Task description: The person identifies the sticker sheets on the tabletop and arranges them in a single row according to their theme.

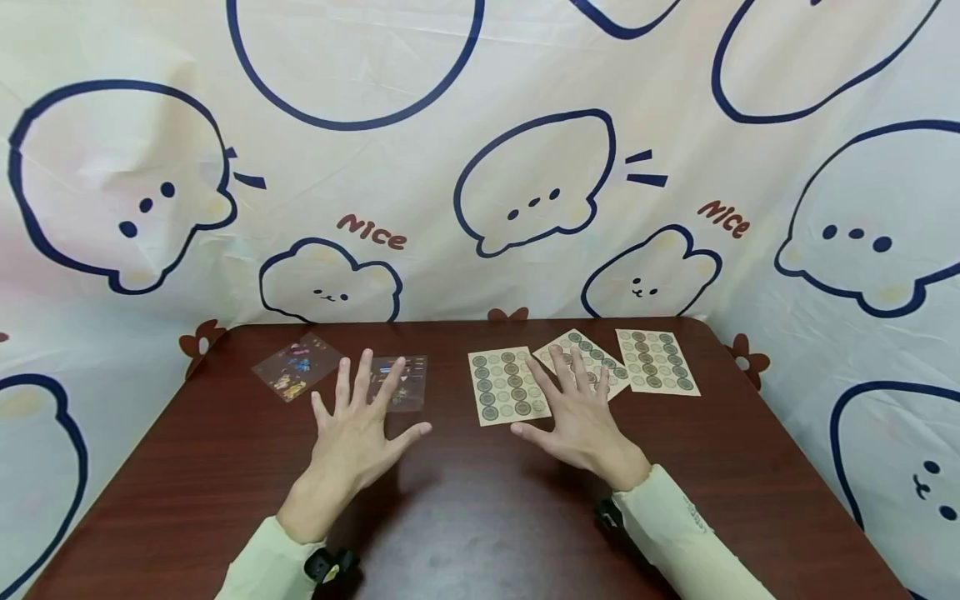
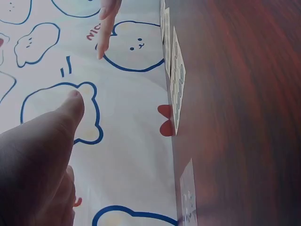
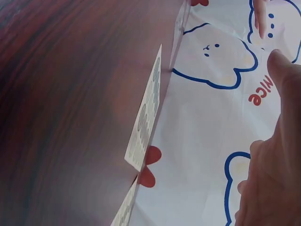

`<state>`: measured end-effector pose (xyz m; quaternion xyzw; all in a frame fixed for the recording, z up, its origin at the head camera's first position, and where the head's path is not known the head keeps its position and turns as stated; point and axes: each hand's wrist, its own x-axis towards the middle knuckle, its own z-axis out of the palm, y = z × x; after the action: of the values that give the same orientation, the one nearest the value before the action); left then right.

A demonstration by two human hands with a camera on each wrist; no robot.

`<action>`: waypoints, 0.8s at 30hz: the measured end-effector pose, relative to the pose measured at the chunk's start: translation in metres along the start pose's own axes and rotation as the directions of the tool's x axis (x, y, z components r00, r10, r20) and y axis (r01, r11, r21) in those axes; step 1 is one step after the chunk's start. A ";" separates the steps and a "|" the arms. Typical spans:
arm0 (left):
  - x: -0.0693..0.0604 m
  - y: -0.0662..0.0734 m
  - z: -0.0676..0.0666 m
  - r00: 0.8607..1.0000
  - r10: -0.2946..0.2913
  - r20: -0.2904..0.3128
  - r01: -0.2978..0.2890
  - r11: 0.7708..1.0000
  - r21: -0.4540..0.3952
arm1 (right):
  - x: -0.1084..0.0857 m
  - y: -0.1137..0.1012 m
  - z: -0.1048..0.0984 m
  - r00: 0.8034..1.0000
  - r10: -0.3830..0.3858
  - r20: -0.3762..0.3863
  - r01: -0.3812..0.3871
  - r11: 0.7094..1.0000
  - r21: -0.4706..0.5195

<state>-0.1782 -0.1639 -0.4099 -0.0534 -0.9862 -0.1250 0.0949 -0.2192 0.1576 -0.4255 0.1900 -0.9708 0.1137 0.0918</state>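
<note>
Both hands hover above a dark brown table with fingers spread and nothing held. My left hand (image 1: 352, 442) is nearest a clear sticker sheet (image 1: 408, 392), partly covering it in the head view. Farther left lies a second transparent sheet (image 1: 298, 367) with small colourful stickers. My right hand (image 1: 581, 425) is in front of three cream sheets printed with rows of round stickers: a left sheet (image 1: 498, 387), a tilted middle sheet (image 1: 611, 371) partly hidden by the fingers, and a right sheet (image 1: 658, 362). Each wrist view shows its own hand raised clear of the tabletop.
The brown table (image 1: 465, 517) has its back edge against a white cloth backdrop (image 1: 427, 183) with blue cartoon outlines and red lettering. Cloth also hangs along both sides. A black wrist device (image 1: 330, 567) is on the left sleeve, another (image 1: 609, 513) at the right cuff.
</note>
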 end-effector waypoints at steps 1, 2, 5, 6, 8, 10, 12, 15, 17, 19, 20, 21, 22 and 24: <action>0.000 -0.001 -0.001 1.000 -0.001 0.004 0.001 1.000 0.001 | 0.001 -0.001 0.000 1.000 -0.007 0.005 0.007 1.000 0.001; 0.001 -0.002 -0.001 1.000 -0.003 0.007 0.003 1.000 0.003 | 0.002 -0.002 0.001 1.000 -0.012 0.010 0.012 1.000 0.005; 0.002 -0.009 -0.002 1.000 -0.005 0.002 0.005 1.000 0.007 | 0.005 -0.004 0.002 0.999 -0.031 0.021 0.031 1.000 -0.004; 0.002 -0.012 -0.002 1.000 -0.005 -0.003 0.005 1.000 0.009 | 0.006 -0.005 0.002 0.999 -0.039 0.022 0.039 0.999 -0.010; 0.003 -0.018 -0.001 1.000 -0.008 -0.015 0.008 1.000 0.015 | 0.009 -0.006 0.002 0.998 -0.051 0.028 0.051 0.999 -0.011; 0.003 -0.025 0.001 1.000 -0.009 -0.026 0.010 1.000 0.016 | 0.012 -0.008 0.002 0.997 -0.063 0.032 0.063 0.998 -0.002; 0.003 -0.031 0.002 0.999 -0.012 -0.037 0.013 1.000 0.016 | 0.016 -0.009 0.003 0.997 -0.069 0.044 0.069 0.998 0.010; 0.004 -0.040 0.004 0.998 -0.017 -0.063 0.018 1.000 0.012 | 0.021 -0.011 0.003 0.995 -0.077 0.055 0.075 0.997 0.035; 0.003 -0.044 0.005 0.997 -0.018 -0.080 0.019 1.000 0.011 | 0.024 -0.012 0.004 0.995 -0.085 0.060 0.083 0.996 0.043; 0.004 -0.048 0.005 0.995 -0.017 -0.095 0.018 1.000 0.009 | 0.027 -0.014 0.004 0.993 -0.095 0.064 0.092 0.994 0.053; 0.004 -0.050 0.005 0.995 -0.016 -0.099 0.017 1.000 0.008 | 0.028 -0.015 0.004 0.993 -0.100 0.069 0.097 0.994 0.056; 0.004 -0.052 0.005 0.994 -0.012 -0.106 0.013 1.000 0.007 | 0.030 -0.016 0.005 0.992 -0.103 0.074 0.099 0.993 0.059; 0.004 -0.053 0.004 0.994 -0.008 -0.111 0.009 1.000 0.004 | 0.031 -0.017 0.005 0.991 -0.108 0.076 0.103 0.993 0.066; 0.005 -0.057 0.004 0.992 -0.001 -0.122 0.000 1.000 -0.002 | 0.034 -0.019 0.005 0.990 -0.112 0.088 0.105 0.991 0.079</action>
<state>-0.1911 -0.2174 -0.4263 -0.0455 -0.9784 -0.1288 0.1551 -0.2434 0.1273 -0.4196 0.2510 -0.9574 0.1354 0.0458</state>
